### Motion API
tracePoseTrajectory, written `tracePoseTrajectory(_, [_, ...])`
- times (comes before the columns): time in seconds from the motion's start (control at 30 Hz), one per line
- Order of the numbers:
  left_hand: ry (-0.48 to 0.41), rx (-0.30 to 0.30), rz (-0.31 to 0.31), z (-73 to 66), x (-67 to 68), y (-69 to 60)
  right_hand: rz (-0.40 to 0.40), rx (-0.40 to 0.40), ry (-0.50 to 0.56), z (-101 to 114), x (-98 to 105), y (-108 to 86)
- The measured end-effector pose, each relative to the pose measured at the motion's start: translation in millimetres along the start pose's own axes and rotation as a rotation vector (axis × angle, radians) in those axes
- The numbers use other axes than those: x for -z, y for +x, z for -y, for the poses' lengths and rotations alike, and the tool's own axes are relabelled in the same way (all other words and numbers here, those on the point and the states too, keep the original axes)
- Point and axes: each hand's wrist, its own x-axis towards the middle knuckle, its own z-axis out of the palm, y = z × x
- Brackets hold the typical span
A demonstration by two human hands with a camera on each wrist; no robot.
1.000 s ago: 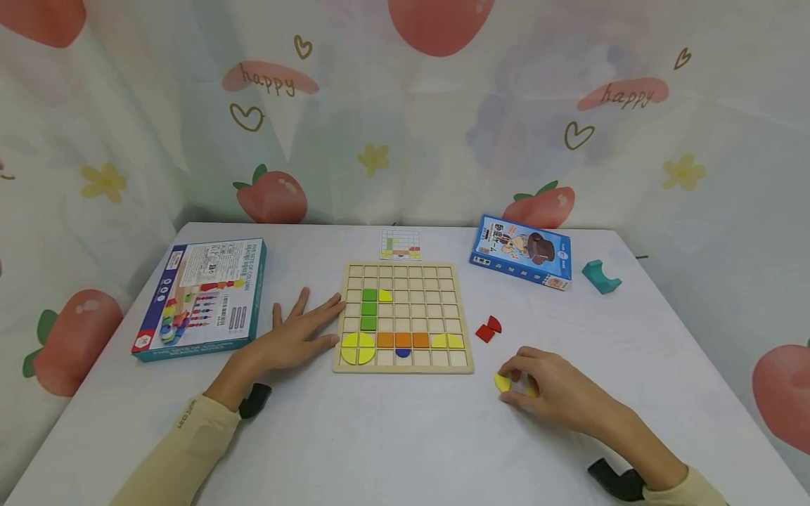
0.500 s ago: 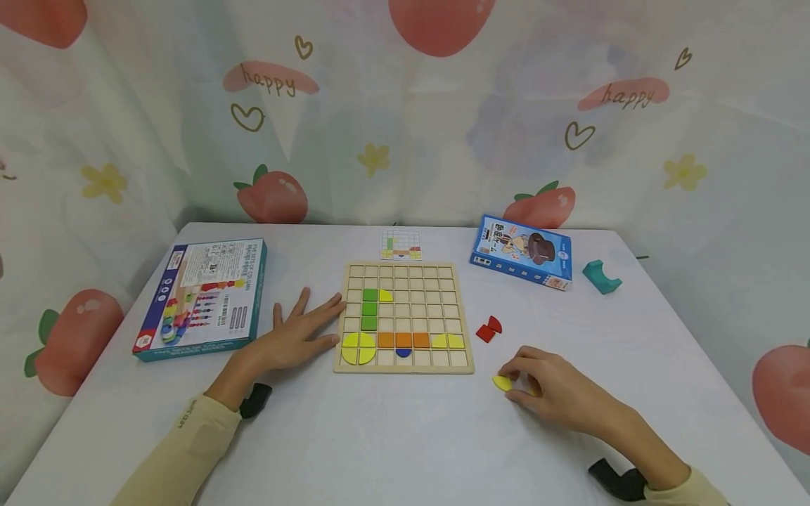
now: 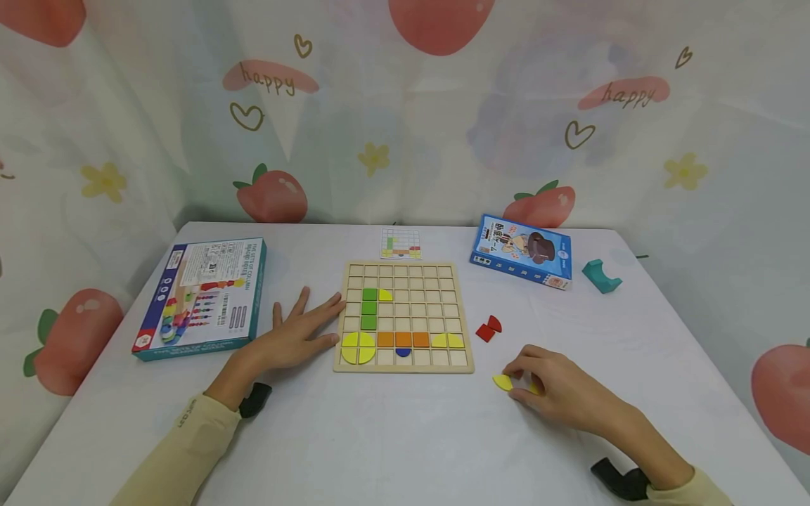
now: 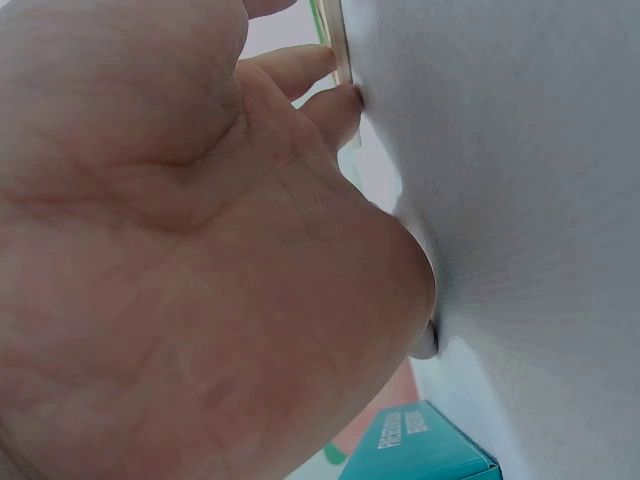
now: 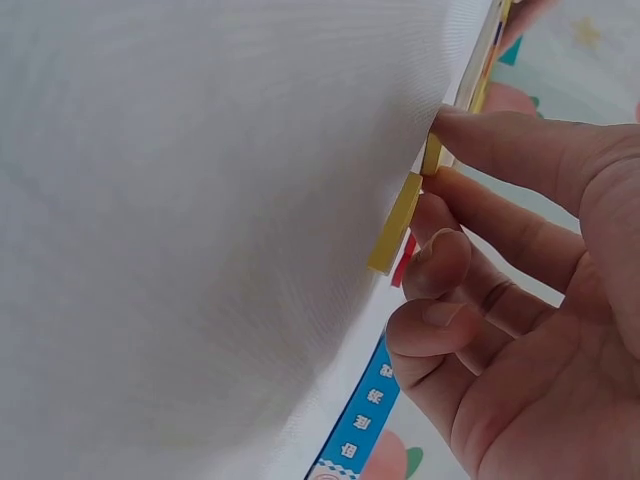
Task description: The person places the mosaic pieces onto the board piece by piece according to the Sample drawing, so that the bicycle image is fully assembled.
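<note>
A square wooden grid board (image 3: pixel 403 369) lies in the middle of the table in the head view. Green, orange, yellow and blue flat pieces sit in some of its cells. My left hand (image 3: pixel 292 337) rests spread on the cloth, fingertips touching the board's left edge; its palm (image 4: pixel 200 260) fills the left wrist view. Right of the board, my right hand (image 3: pixel 553 386) pinches a small curved yellow piece (image 3: pixel 502 382) between thumb and index finger, low at the tabletop. A second yellow piece (image 5: pixel 397 225) lies beside it, partly hidden under the hand in the head view.
Two red pieces (image 3: pixel 486 333) lie between the board and my right hand. Behind the board is a pattern card (image 3: pixel 401 244). A large box (image 3: pixel 202 295) stands at left, a blue box (image 3: pixel 522 251) and a teal curved block (image 3: pixel 601 277) at back right.
The yellow piece at my right fingertips has turned slightly and lies flatter. My right hand has shifted a little to the right. The left hand and the board stay still.
</note>
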Motion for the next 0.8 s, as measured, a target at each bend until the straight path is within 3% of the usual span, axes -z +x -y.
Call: tracePoseTrajectory(0.8, [-0.009,-0.010,0.003,2.7,-0.3,0.7,-0.051,0.008,0.048,8,-2,11.6])
